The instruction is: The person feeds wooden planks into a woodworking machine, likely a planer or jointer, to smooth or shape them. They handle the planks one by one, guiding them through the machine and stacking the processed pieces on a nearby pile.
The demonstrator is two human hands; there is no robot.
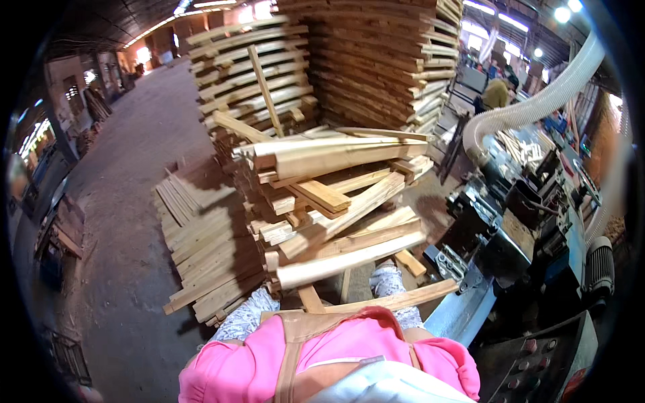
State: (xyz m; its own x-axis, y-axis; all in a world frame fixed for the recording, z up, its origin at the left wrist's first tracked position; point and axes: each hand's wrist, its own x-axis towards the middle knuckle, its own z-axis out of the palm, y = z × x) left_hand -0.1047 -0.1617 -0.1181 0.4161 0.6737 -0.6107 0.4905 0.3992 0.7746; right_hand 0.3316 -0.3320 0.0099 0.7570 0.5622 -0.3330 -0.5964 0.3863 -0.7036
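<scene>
A tall timber stack [383, 60] stands at the middle of a long, dim shed. Left of the stack, a bare dusty floor [134, 201] runs back to a bright doorway [143, 54]. Low boards [208, 248] lie on the floor at the stack's foot. Right of the stack stands a dark machine [537, 228] with a pale ribbed hose [537, 101]. Above the stack, strip lights [201, 5] line the roof.
</scene>
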